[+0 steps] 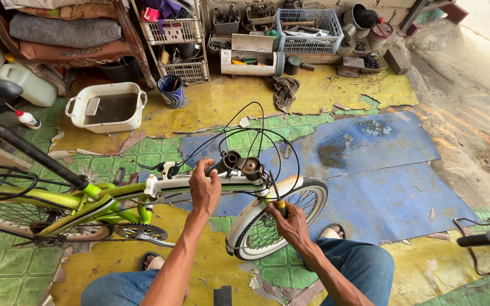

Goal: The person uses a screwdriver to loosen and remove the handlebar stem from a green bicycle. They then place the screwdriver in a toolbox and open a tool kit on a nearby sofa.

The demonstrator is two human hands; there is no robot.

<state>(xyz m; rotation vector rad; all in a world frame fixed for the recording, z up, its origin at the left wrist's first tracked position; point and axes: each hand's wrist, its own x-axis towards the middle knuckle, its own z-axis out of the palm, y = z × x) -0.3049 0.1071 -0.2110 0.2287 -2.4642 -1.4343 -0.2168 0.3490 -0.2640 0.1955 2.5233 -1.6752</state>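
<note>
The bike [114, 201] lies on its side before the knees. The left hand [204, 187] clamps the frame [199, 184] near the head tube [239, 164]; the right hand [291, 224] grips a screwdriver [277, 199] (tip hidden). Best to keep the frame pinned and the tool square.

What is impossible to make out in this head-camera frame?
- Tool tip: the right hand holds a yellow-handled tool whose working end is too small to identify.
- Frame under the left hand: covered by fingers.
- Rear wheel: cut by the left edge.
</note>
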